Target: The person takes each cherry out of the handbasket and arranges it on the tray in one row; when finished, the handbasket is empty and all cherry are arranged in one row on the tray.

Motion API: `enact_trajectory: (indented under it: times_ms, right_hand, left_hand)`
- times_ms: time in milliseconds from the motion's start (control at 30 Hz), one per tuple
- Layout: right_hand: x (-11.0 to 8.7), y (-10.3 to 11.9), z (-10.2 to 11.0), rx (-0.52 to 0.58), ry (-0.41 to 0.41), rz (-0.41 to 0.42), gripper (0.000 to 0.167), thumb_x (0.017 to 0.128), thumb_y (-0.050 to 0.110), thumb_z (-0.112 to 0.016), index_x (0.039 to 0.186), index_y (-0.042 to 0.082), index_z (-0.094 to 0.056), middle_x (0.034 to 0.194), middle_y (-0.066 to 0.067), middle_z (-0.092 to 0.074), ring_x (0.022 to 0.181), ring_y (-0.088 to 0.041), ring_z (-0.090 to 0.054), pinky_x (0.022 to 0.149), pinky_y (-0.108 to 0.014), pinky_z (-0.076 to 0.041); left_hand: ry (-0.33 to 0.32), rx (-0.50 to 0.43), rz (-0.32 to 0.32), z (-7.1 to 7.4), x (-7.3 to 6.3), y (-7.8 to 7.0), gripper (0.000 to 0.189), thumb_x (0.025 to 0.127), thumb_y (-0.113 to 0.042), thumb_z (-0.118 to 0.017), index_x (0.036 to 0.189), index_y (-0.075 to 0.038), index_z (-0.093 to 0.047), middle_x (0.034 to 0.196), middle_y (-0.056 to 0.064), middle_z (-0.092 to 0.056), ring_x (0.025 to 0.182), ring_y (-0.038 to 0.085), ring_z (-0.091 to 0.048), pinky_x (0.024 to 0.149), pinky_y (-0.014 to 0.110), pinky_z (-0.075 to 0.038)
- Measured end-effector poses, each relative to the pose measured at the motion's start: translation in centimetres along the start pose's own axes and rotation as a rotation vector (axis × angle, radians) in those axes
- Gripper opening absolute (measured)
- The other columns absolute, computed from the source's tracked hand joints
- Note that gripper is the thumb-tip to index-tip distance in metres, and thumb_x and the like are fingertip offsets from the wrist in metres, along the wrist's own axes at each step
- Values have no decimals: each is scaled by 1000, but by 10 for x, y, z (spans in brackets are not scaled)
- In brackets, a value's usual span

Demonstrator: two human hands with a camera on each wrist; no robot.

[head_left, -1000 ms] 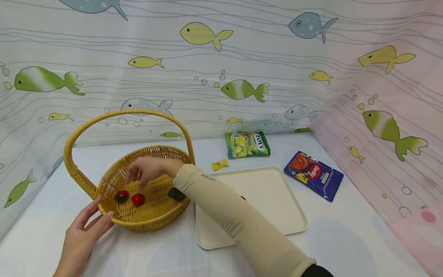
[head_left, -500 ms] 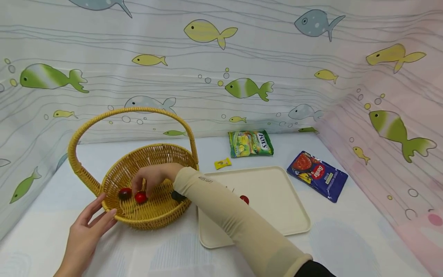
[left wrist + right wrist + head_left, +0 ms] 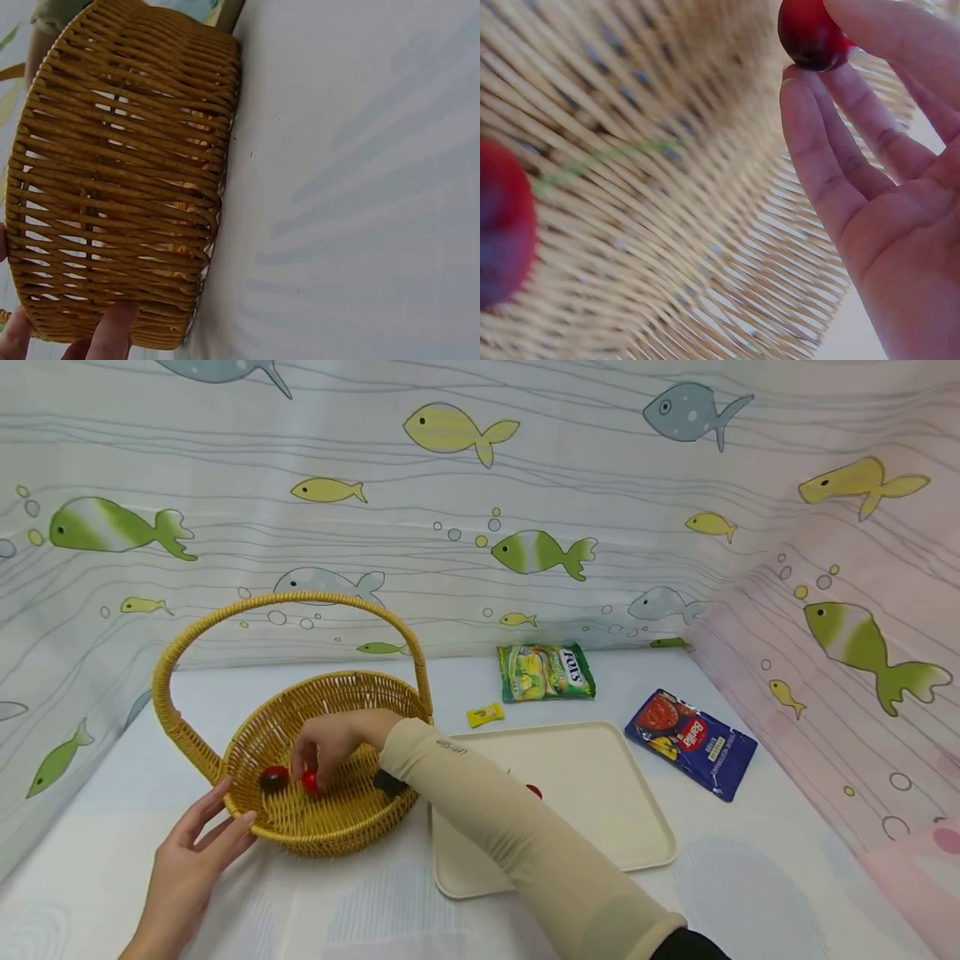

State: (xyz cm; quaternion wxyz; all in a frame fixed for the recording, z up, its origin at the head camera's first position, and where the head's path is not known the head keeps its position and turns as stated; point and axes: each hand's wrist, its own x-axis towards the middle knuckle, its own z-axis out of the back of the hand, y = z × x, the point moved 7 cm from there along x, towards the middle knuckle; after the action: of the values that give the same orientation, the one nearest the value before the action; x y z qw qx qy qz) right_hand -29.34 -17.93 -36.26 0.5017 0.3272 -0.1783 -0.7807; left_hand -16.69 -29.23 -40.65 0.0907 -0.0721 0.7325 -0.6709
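Note:
A yellow wicker basket (image 3: 345, 827) with a tall arched handle stands at the left in the head view. Inside it my right hand (image 3: 330, 747) pinches a red cherry (image 3: 310, 782) between thumb and fingertips; in the right wrist view this cherry (image 3: 814, 34) shows a dark underside. A darker cherry (image 3: 273, 779) lies to its left, and a green stem (image 3: 607, 161) beside it appears in the right wrist view. My left hand (image 3: 187, 860) holds the basket's near left rim, with fingers (image 3: 112, 330) against the outer wall.
A cream tray (image 3: 600, 810) sits right of the basket under my right sleeve, with a partly hidden red cherry (image 3: 534, 791) on it. Behind are a small yellow wrapped sweet (image 3: 485, 714) and a green Fox's bag (image 3: 546, 673). A blue Barilla pouch (image 3: 692, 743) lies farther right.
My right hand has lowered onto the red cherry and its fingers have closed around it. My left hand stays at the basket rim. The head view has shifted slightly.

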Motion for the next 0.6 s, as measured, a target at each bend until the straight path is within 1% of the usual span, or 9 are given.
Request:
enact_trajectory:
  times_ms: [133,233,400,467,600]
  right_hand:
    - [-17,9,16,37,-67,33,26,80,2,-72,105,8,-67,94,4,-62,88,-4,-57,72,-12,-48]
    - [-32,18,24,33,-85,61,25,81,4,-72,104,9,-66,94,4,-62,87,-4,-57,74,-11,-47]
    - [-63,28,29,22,-102,112,23,82,5,-72,103,8,-66,94,2,-61,87,-4,-57,75,-11,-48]
    - [-77,29,30,15,-122,116,23,81,6,-72,103,8,-66,95,2,-61,86,-5,-58,74,-11,-48]
    - [-102,27,30,16,-164,120,24,81,8,-73,104,8,-65,98,1,-60,83,-6,-59,74,-12,-48]
  left_hand:
    - [1,24,10,-1,0,0,66,88,-5,-64,146,-11,-32,119,-1,-37,92,-5,-58,70,21,-55]
    - [-11,35,28,1,-1,2,67,88,-6,-64,146,-12,-31,119,0,-36,90,-6,-57,69,20,-55]
    - [-49,41,68,5,-1,6,71,86,-9,-68,146,-14,-31,121,2,-35,88,-7,-57,69,21,-55]
    - [-66,52,83,6,0,9,72,84,-12,-70,146,-16,-32,123,3,-34,87,-8,-56,69,20,-55]
    - [-68,54,99,6,2,10,73,84,-13,-71,146,-17,-33,124,2,-34,86,-8,-57,69,21,-55]
